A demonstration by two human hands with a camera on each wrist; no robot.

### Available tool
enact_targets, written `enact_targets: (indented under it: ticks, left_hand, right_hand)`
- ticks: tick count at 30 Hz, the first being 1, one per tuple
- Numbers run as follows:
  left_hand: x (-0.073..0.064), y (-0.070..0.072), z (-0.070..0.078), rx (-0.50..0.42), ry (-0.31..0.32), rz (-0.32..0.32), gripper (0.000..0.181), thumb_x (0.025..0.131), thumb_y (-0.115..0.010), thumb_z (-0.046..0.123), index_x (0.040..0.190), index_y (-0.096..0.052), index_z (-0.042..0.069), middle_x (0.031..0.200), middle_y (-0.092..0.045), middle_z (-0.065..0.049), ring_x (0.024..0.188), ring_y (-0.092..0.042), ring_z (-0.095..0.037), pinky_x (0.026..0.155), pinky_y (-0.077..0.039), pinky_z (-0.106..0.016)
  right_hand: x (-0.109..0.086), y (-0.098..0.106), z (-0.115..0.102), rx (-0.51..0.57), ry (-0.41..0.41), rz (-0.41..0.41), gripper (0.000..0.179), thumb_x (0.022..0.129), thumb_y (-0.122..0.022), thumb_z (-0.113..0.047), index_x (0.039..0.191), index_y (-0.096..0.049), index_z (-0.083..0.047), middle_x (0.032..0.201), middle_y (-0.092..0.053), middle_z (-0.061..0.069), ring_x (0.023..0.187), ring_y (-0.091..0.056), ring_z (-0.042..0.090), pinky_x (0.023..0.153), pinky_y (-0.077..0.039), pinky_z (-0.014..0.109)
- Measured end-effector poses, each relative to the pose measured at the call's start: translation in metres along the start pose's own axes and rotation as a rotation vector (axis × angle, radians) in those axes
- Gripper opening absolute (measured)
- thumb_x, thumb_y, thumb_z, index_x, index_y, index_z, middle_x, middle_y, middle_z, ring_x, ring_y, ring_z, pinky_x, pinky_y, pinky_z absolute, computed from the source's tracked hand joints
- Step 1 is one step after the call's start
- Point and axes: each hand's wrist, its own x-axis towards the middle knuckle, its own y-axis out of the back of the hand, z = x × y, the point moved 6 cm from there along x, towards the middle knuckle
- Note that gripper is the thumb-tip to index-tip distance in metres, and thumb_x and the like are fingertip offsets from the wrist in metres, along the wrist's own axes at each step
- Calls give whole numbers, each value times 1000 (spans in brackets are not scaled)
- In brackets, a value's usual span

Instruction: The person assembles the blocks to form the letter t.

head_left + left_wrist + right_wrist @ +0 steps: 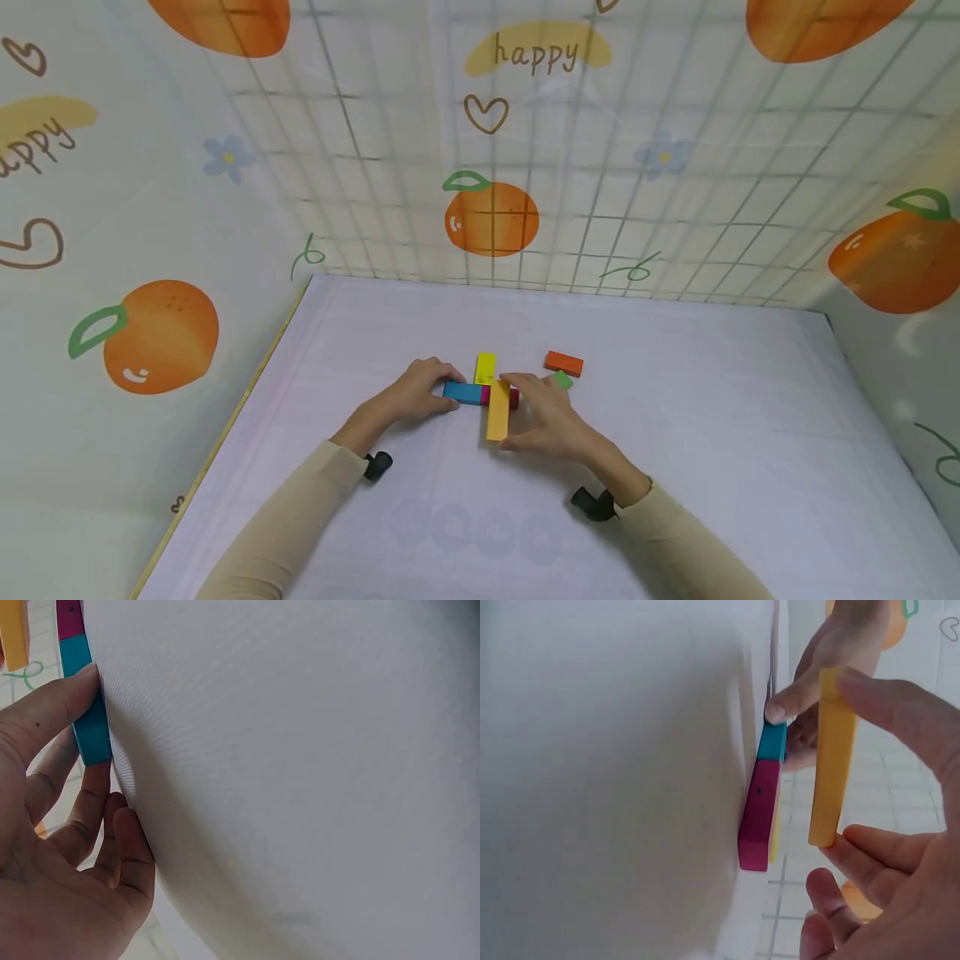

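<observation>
My left hand [411, 392] pinches a blue block [462, 393] between thumb and fingers as it lies on the white table. End to end with it lies a magenta block [759, 817], partly covered in the head view. My right hand [551, 417] holds a yellow-orange block [498, 412] by its two ends, thumb at one and fingertips at the other. In the right wrist view this block is apart from the magenta one, raised off the table. Just behind the row lies a bright yellow block [486, 367].
Beyond my right hand lie an orange-red block [564, 363] and a green block [562, 380], the green one partly hidden by the hand. A patterned cloth [491, 137] stands along the back and sides of the table [720, 433].
</observation>
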Motion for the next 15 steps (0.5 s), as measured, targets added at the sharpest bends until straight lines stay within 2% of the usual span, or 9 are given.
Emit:
enact_targets:
  ticks: [5, 10, 15]
  left_hand:
    - [0, 1, 1, 3, -23, 5, 32, 88, -78, 22, 119, -69, 20, 113, -59, 2, 108, -48, -22, 93, -43, -41]
    - [0, 1, 0, -3, -22, 4, 32, 88, -78, 22, 119, -69, 20, 113, -59, 2, 108, -48, -23, 93, -43, -40]
    - [0, 0, 0, -4, -12, 3, 33, 88, -78, 23, 120, -69, 22, 113, -58, 3, 109, -47, -22, 93, -43, -40]
  right_hand:
    - [2, -8, -5, -6, 3, -26, 95, 71, -92, -33, 148, -44, -5, 146, -49, 7, 127, -40, 24, 98, -33, 46]
    - [4, -15, -10, -17, 22, -43, 93, 72, -91, -33, 147, -44, -5, 146, -49, 7, 126, -42, 23, 97, -33, 44]
    - [5, -20, -13, -8, -17, -57, 91, 72, -91, -35, 147, -46, -10, 146, -49, 5, 120, -40, 26, 90, -34, 45]
